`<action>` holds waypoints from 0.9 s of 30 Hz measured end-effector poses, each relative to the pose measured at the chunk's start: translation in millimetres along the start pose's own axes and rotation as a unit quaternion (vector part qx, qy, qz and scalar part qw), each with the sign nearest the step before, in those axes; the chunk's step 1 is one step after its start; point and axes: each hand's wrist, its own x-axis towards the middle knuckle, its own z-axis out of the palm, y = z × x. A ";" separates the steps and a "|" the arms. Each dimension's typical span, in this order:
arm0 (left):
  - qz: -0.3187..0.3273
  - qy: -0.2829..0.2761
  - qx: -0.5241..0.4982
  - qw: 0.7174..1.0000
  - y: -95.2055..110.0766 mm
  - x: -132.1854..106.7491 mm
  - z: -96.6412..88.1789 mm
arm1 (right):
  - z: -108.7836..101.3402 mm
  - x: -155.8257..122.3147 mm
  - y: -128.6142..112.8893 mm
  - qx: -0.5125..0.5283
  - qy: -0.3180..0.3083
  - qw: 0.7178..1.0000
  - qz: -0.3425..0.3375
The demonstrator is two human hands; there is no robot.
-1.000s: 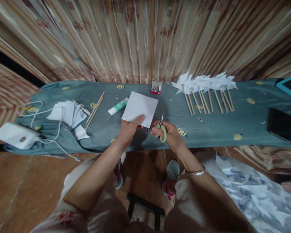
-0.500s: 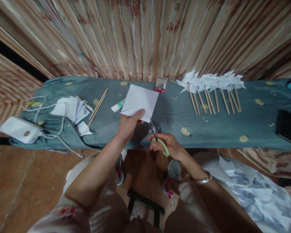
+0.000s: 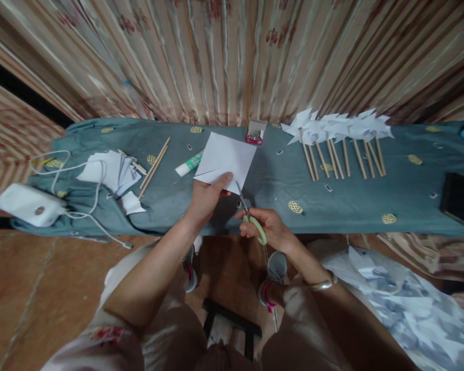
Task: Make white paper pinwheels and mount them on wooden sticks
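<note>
A square sheet of white paper is pinched along its near edge by my left hand, thumb on top. One slit runs in from its left corner. My right hand grips a pair of scissors by the pale green handles. Their blades reach over the near right part of the paper, by its near corner. Just left of the sheet lies a glue tube, white and green, partly behind the paper. A small red box of metal pins stands open beyond the sheet's far right corner.
Several paper pinwheels on wooden sticks lie at the back right. To the left are loose sticks, a stack of paper pieces and a white power bank with cable. A dark phone lies far right; a bag of paper sits below.
The scissor blades have moved farther in over the paper from its near corner. My left hand keeps its hold on the sheet, and the view has shifted slightly.
</note>
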 end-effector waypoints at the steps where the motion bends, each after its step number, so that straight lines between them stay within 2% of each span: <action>1: 0.000 -0.002 -0.003 1.000 0.0 -0.1 0.2 | 0.0 0.2 0.3 -0.002 0.000 1.000 -0.003; 27: -0.005 0.002 -0.011 1.000 2.3 -2.5 0.2 | -0.8 1.2 3.2 -0.003 0.005 1.000 -0.004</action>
